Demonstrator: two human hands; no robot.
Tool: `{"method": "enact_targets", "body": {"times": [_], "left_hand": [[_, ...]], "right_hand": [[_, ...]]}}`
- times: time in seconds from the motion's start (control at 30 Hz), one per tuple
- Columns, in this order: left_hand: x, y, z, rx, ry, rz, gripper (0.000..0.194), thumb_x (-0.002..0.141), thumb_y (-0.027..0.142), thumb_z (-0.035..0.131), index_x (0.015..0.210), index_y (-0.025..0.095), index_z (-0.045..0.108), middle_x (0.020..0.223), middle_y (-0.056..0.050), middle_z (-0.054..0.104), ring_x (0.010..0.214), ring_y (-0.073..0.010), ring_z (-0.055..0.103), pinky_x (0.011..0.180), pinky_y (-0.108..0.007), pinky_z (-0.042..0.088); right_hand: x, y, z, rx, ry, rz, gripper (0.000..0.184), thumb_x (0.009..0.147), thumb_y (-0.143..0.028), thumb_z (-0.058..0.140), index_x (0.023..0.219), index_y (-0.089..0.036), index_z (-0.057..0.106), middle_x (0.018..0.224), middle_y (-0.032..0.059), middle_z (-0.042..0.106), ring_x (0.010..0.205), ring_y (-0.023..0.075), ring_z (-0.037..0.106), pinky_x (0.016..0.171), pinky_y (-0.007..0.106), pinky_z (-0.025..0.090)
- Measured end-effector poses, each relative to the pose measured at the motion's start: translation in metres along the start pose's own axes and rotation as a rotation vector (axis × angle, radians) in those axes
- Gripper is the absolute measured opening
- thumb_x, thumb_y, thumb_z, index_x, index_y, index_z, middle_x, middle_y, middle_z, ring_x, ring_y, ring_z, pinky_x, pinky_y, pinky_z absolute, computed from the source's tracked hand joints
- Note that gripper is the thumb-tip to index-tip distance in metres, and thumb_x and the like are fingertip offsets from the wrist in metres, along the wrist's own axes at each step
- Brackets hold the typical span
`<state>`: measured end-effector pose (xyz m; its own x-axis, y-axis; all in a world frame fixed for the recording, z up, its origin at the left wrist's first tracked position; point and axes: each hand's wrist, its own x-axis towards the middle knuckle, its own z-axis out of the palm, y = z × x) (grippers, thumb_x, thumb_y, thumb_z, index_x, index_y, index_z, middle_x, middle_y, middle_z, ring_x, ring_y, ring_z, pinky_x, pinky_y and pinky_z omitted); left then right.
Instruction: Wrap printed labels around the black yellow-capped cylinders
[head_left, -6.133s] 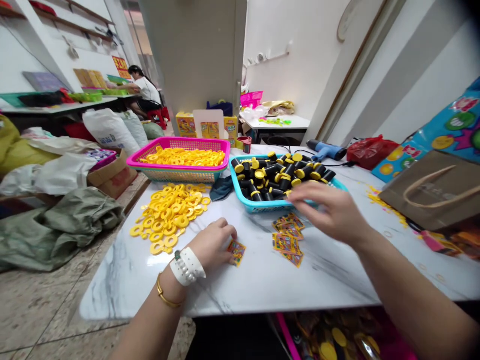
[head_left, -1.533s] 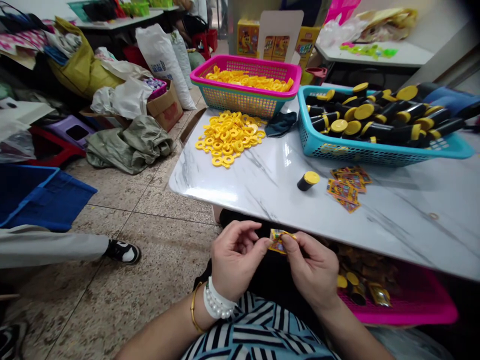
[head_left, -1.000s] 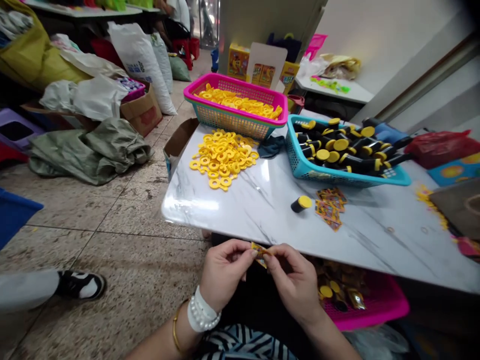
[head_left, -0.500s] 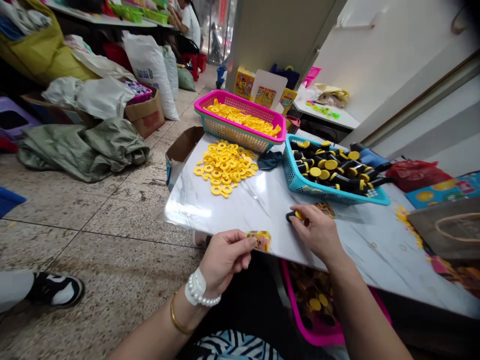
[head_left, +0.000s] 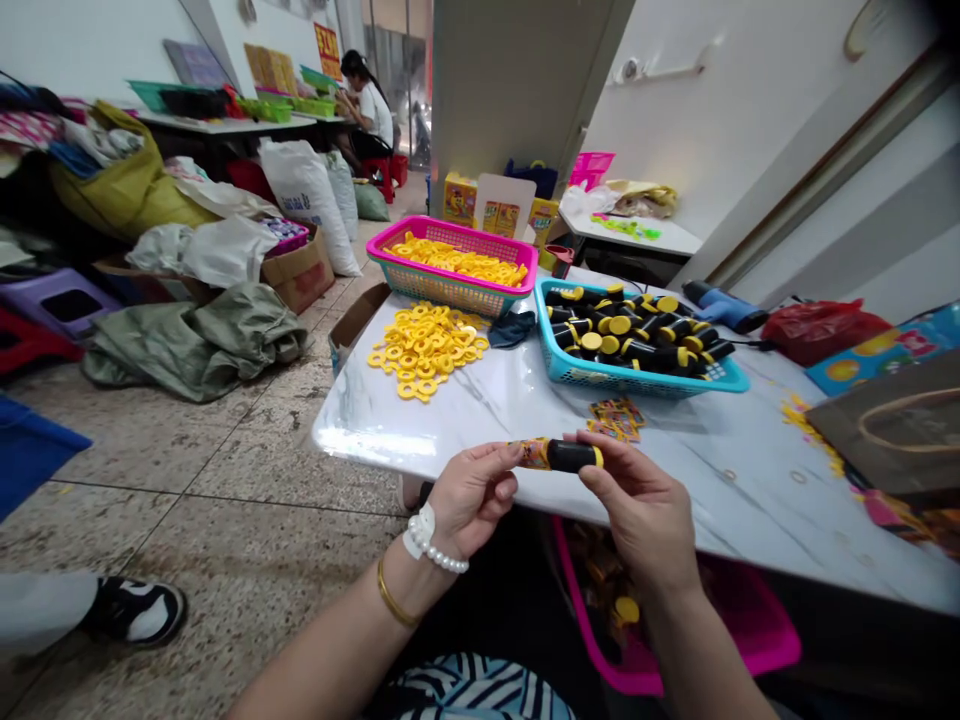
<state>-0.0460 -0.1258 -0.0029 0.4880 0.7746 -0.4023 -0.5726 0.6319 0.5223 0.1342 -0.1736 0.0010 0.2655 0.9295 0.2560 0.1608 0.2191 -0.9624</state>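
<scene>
Bottom of frame, striped cloth (head_left: pixel 484 688) at the lap; just right of it, below the table, pink basket (head_left: pixel 754 628) with a yellow cap visible inside. Lower centre, left hand (head_left: pixel 474 492), pearl bracelet and gold bangle on wrist and forearm, grip pinching a printed yellow label (head_left: pixel 534 454) between thumb and fingers. Right hand (head_left: pixel 646 505), right of centre, grip grasping a black tube (head_left: pixel 571 456) by its yellow-capped end, thumb below, fingers above. Tube about level, over the table's near edge; label meets its left end, can't tell if around it or only touching. Table (head_left: pixel 750 480) marble-patterned. Behind the right hand, loose printed labels (head_left: pixel 616 418) in a small heap. Left of centre, pile of yellow ring pieces (head_left: pixel 426 345). Right of centre, blue basket (head_left: pixel 637 382) full of yellow-capped black tubes (head_left: pixel 619 326). Dark cloth (head_left: pixel 513 329) just left of it. Farther back, pink-rimmed basket (head_left: pixel 450 290) of more yellow pieces. Upper left, person (head_left: pixel 373 112) seated at another table.
</scene>
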Motion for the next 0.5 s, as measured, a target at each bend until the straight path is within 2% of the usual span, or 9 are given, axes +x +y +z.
{"method": "enact_targets", "body": {"times": [0.07,0.17,0.27,0.33,0.4,0.5], "left_hand": [[0.002,-0.004,0.003,0.002,-0.003,0.002,0.031,0.064,0.025,0.089,0.082,0.007,0.071,0.08,-0.004,0.067,0.044,0.0023,0.037,0.035,-0.01,0.014],[0.006,-0.01,0.007,0.033,0.005,0.022,0.032,0.063,0.028,0.089,0.08,0.008,0.07,0.081,-0.004,0.068,0.043,0.0023,0.038,0.035,-0.011,0.016],[0.01,-0.014,0.009,0.114,0.018,0.072,0.036,0.064,0.033,0.09,0.081,0.009,0.07,0.079,-0.004,0.069,0.041,0.0019,0.039,0.036,-0.012,0.017],[0.012,-0.016,0.009,0.173,0.031,0.106,0.037,0.064,0.036,0.09,0.08,0.009,0.069,0.071,-0.003,0.067,0.039,0.0011,0.039,0.036,-0.014,0.017],[0.013,-0.016,0.009,0.208,0.05,0.122,0.039,0.064,0.038,0.09,0.079,0.009,0.068,0.064,0.0,0.063,0.038,0.0005,0.038,0.036,-0.014,0.016],[0.015,-0.015,0.01,0.174,0.069,0.11,0.043,0.06,0.04,0.091,0.079,0.01,0.067,0.061,0.003,0.059,0.038,0.0006,0.037,0.036,-0.014,0.015]], "right_hand": [[-0.003,-0.001,-0.009,-0.153,0.006,-0.056,0.032,0.083,-0.03,0.078,0.114,-0.027,0.075,0.112,0.0057,0.078,0.099,0.0239,0.075,0.09,0.04,0.061],[-0.007,-0.001,-0.022,-0.417,-0.027,-0.213,0.036,0.082,-0.029,0.079,0.117,-0.029,0.074,0.115,0.0045,0.077,0.101,0.0241,0.074,0.095,0.04,0.059],[-0.009,-0.002,-0.027,-0.501,-0.038,-0.324,0.037,0.081,-0.026,0.079,0.118,-0.029,0.074,0.117,0.004,0.077,0.107,0.0246,0.073,0.101,0.04,0.056],[-0.01,-0.003,-0.028,-0.444,-0.045,-0.265,0.035,0.082,-0.026,0.078,0.117,-0.028,0.075,0.116,0.0043,0.077,0.106,0.0242,0.073,0.095,0.037,0.059],[-0.01,-0.004,-0.026,-0.299,-0.045,-0.131,0.032,0.083,-0.028,0.077,0.115,-0.027,0.075,0.112,0.0047,0.078,0.101,0.0237,0.075,0.088,0.035,0.062],[-0.008,-0.001,-0.019,-0.048,0.024,0.017,0.03,0.084,-0.03,0.076,0.113,-0.025,0.075,0.108,0.006,0.079,0.098,0.0237,0.075,0.087,0.037,0.063]]}}
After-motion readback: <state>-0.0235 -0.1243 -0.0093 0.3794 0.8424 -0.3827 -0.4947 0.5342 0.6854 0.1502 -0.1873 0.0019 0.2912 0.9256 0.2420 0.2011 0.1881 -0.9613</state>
